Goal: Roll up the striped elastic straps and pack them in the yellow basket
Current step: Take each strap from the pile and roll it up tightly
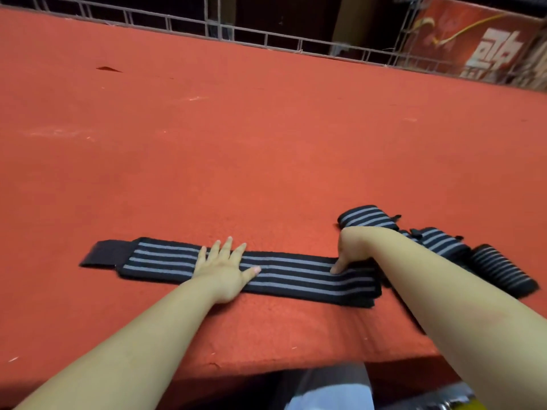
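Note:
A long black strap with grey stripes point(296, 275) lies flat across the near part of the red table point(266, 143), its plain black tab point(103, 253) at the left end. My left hand point(225, 267) presses flat on the strap's middle, fingers spread. At the strap's right end, where the strap lies in folded layers, my right hand point(349, 250) has its fingers curled and one digit pushed down onto the stripes. Three rolled striped straps sit to the right: one point(364, 217) behind my right wrist, one point(441, 241) and one point(500, 270) beyond my forearm.
A metal wire railing point(266, 37) runs along the table's far edge, with a red printed banner point(488, 45) at the back right. The table's near edge point(266, 371) lies just below my arms. A small yellow patch point(461, 402) shows at the bottom right under the table.

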The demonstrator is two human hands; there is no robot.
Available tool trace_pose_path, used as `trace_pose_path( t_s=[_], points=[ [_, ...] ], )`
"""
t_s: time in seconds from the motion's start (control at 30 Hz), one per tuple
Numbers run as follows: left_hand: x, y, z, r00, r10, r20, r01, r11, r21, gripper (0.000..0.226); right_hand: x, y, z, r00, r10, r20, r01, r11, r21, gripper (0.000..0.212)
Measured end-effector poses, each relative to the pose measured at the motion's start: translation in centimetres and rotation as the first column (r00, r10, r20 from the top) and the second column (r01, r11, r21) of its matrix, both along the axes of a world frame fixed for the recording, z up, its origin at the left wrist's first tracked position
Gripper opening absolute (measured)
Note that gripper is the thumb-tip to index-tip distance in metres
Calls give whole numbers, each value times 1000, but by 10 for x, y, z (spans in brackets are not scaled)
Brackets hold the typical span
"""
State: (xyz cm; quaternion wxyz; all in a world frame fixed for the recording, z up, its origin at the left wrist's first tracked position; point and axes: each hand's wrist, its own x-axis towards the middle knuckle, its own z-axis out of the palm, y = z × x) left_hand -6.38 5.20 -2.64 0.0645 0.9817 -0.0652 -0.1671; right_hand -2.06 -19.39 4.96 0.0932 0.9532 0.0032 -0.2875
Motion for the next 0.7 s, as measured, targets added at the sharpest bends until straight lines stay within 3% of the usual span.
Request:
trace_pose_path(
  t_s=[0.17, 0.3, 0.4, 0.47, 0.57, 0.7],
  points=[
    [2, -1, 0, 1000, 2, 3, -2, 1000, 12, 71, -6, -28, -12, 998, -36, 48, 37, 999, -19, 53],
    [3, -1, -1, 1000, 2, 3, -2, 1000, 15, 73, -9, -33, -6, 945, -171, 278, 74, 942, 329, 28],
    [7, -2, 0, 1000, 4, 29, -4, 1000, 4, 74, -17, -16, -13, 928, -238, 287, 70, 867, 494, 24],
    [12, -3, 2, 993, 6, 116, 1, 998, -61, 67, -25, 6, -31, 941, -220, 258, 55, 850, 525, 29],
    [15, -4, 2, 963, 14, 271, 24, 990, -136, 45, -38, 45, -59, 895, -199, 400, -30, 867, 497, 37],
    [16, 1, 0, 951, 28, 307, -21, 999, -27, 39, -53, 95, -84, 790, -263, 554, -97, 838, 536, 31]
  ],
)
